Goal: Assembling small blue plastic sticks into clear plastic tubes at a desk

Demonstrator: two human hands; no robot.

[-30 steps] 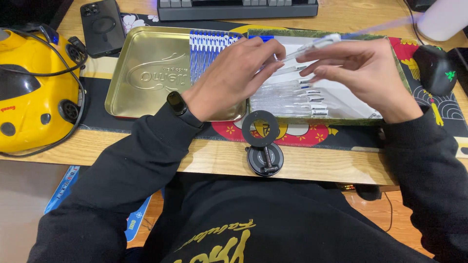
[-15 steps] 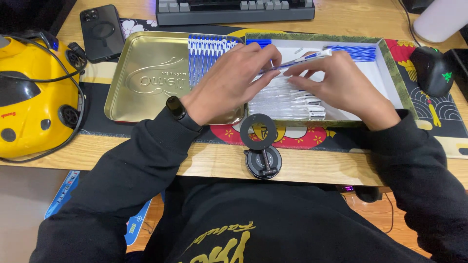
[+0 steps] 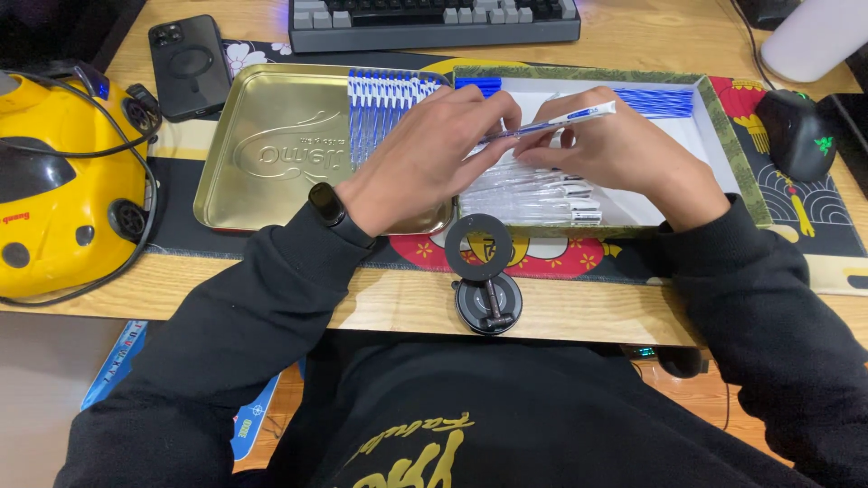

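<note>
At the upper centre of the frame both hands pinch one blue-and-white pen [image 3: 551, 124] over the white box [image 3: 719, 149]: the left hand [image 3: 425, 158] clamps its lower end, the right hand [image 3: 615, 149] its middle, holding it level. Finished pens [image 3: 389, 99] lie in a neat row in the gold tin lid [image 3: 262, 154], upper left, which keeps them sorted.
</note>
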